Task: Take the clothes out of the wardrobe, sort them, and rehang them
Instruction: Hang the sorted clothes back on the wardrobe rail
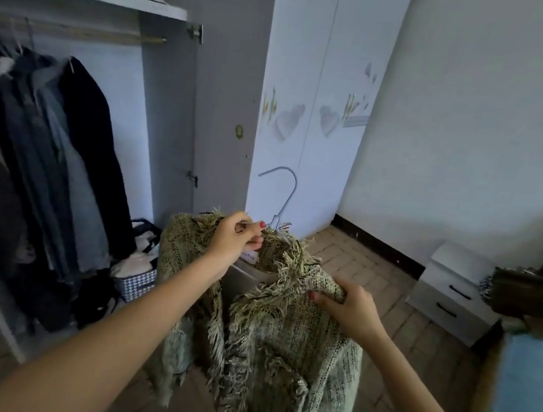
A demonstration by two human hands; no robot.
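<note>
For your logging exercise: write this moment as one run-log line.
left hand pinches collar | right hand grips shoulder | green fringed jacket on hanger | outside wardrobe

bare forearms — red polish on fingers (262,224).

Green fringed tweed jacket (283,339) draped on white hanger (282,193), mid-air.

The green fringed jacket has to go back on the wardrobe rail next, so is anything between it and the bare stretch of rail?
Nothing visible blocks it. The green fringed jacket hangs on its hanger, held by both hands, and the wardrobe rail is bare right of the dark hanging clothes, with the door open.
</note>
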